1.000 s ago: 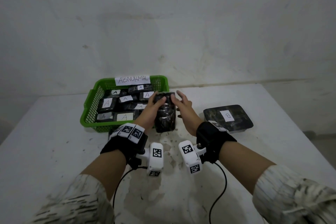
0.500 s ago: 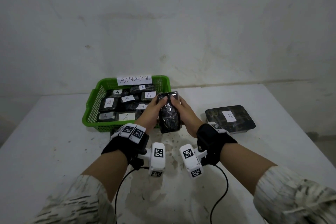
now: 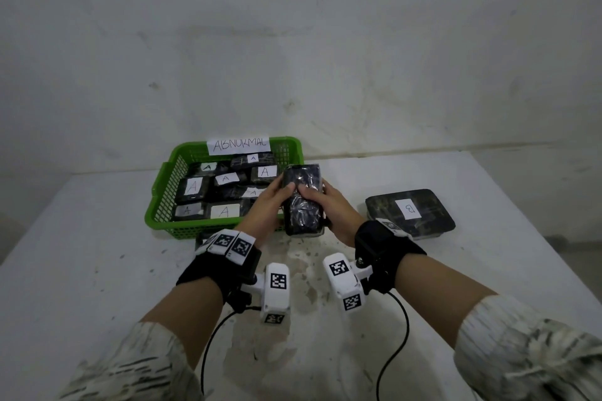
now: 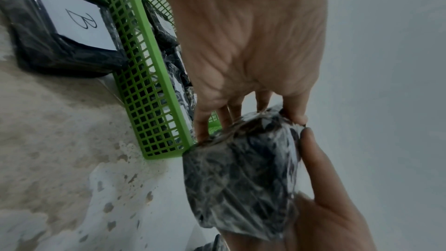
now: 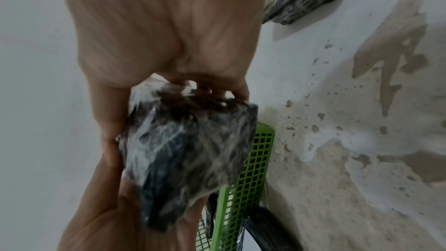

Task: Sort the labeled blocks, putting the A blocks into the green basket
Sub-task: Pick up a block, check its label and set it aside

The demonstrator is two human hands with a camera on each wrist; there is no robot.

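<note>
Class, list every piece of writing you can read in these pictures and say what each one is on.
"ABNORMAL": paper sign on the green basket rim.
"A": white labels on wrapped blocks in the basket.
"B": label on the block right of the basket.
"B": label on the block in front of the basket.
Held block: no label visible.
Wrist markers: patterns, no text.

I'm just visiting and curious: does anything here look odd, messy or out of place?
Mostly tidy. The wrapped block held in both hands shows no letter label on the sides facing the cameras, unlike the others. A B block lies pressed against the green basket, and the table has worn, flaking patches.
</note>
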